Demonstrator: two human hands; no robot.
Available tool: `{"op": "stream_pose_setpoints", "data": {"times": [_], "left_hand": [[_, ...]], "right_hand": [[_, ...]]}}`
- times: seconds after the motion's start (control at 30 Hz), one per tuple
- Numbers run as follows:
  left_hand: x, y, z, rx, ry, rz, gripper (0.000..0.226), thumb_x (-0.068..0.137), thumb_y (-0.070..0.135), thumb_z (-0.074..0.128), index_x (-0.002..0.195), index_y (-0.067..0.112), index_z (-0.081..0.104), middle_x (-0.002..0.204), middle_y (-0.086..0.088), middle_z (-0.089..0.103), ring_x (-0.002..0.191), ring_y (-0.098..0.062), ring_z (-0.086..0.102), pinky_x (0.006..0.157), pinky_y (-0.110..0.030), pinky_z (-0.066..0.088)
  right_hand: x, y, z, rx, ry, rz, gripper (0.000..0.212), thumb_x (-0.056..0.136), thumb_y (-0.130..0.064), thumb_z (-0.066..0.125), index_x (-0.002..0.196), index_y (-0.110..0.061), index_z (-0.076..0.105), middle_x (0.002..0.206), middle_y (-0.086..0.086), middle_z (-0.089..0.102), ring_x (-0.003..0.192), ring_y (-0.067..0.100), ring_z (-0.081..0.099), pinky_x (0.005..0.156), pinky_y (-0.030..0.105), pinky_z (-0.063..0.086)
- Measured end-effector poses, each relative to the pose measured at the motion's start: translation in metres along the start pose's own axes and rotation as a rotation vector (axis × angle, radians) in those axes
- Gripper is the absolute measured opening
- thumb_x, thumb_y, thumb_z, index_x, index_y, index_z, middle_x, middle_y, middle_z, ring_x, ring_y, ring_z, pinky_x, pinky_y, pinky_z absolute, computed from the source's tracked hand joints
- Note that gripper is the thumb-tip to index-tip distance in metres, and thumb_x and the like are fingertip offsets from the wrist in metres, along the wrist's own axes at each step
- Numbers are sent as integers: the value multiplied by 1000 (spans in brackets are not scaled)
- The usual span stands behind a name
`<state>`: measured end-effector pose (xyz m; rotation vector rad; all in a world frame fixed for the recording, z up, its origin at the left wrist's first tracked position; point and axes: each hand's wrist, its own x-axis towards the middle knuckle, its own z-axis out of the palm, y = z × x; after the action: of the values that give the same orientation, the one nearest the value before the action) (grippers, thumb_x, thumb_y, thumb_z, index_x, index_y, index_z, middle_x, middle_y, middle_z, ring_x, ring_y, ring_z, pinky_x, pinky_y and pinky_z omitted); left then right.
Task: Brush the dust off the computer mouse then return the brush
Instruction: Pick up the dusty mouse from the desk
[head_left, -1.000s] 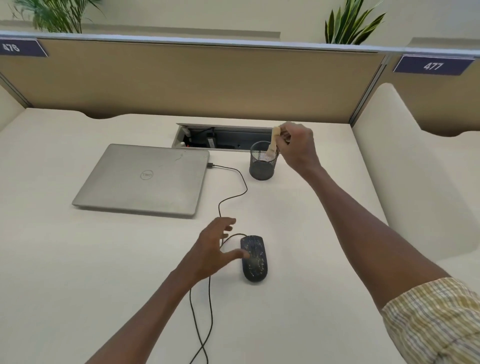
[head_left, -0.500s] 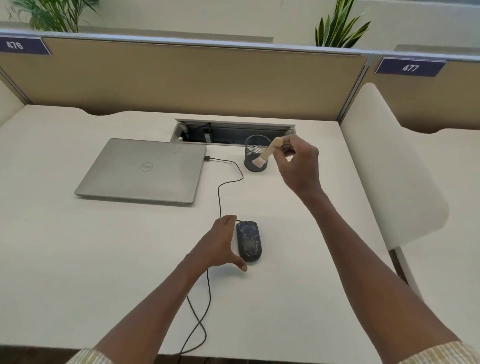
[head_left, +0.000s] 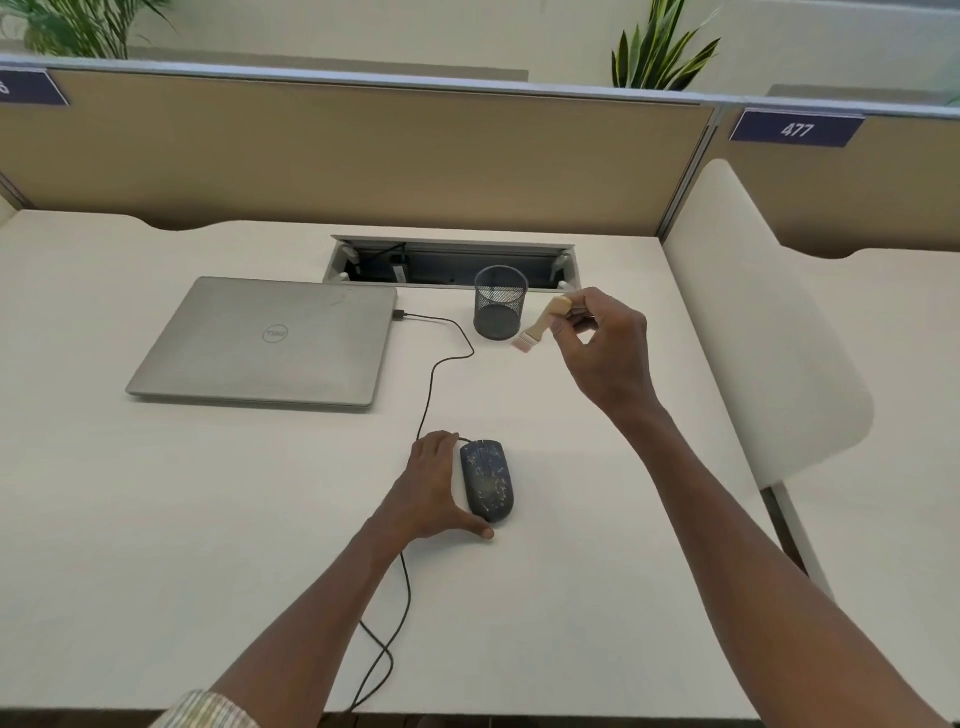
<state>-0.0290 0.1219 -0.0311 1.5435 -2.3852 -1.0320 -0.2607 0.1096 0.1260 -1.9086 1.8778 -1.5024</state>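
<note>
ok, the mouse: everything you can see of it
The mouse is dark, low and oval, speckled all over with pale dust. It lies flat on the desk, its cable running to the closed laptop. The left hand cups its left side, thumb at the near end. The brush is not touching it.

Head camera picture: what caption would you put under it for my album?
Left hand steadies a dusty mouse while the right hand holds a brush beside the mesh cup.
</note>
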Motion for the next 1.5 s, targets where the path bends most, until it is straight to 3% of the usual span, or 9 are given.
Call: {"op": "stream_pose_setpoints", "data": {"times": [0.2,0.7,1.03,1.2,1.33,1.4,1.5], "left_hand": [[1,-3,3,-10,3,15,146,35,78,84,153,16,25,153,5,23,146,-13,15,114,-28,29],[5,-3,7,17,33,41,133,39,75,86,150,23,34,147,5,28,141,-13,20,113,-32,37],[-4,-10,8,-54,129,92,124,41,74,83,146,26,38,141,7,32,136,-13,26,111,-28,35],[-19,-10,-3,-56,194,141,120,43,74,81,145,25,41,140,7,45,130,-14,34,108,-28,35],[-39,-7,-14,-100,180,165,119,46,70,85,146,27,37,138,12,50,124,-12,43,105,-31,42],[-51,-4,-19,-154,168,174,114,45,66,88,142,35,36,132,19,53,116,-7,50,97,-26,46],[-71,-1,-25,-267,169,202,105,46,58,92,132,52,32,122,38,51,111,10,53,85,-8,41]], "right_hand": [[0,0,-3,-8,5,-19,6,86,-1,71,92,-2,71,88,11,74,73,26,66,69,24,54],[-7,3,-2,-23,-33,-11,8,87,0,71,95,0,71,93,10,75,78,27,67,72,35,58],[-20,-6,-22,-64,-2,13,7,87,0,70,94,-1,71,92,9,75,77,27,67,70,26,54],[-41,-19,-27,-73,22,14,7,86,0,69,92,-3,71,89,7,75,76,27,67,72,37,58],[-61,-35,-29,-73,29,15,6,87,-2,70,93,-3,71,90,7,75,77,26,68,72,39,59],[-71,-45,-29,-75,32,13,7,87,-2,70,93,-3,71,90,8,75,77,25,68,72,37,59],[-86,-60,-30,-59,48,6,4,87,-3,69,91,-5,71,88,6,75,75,23,67,71,32,57]]}}
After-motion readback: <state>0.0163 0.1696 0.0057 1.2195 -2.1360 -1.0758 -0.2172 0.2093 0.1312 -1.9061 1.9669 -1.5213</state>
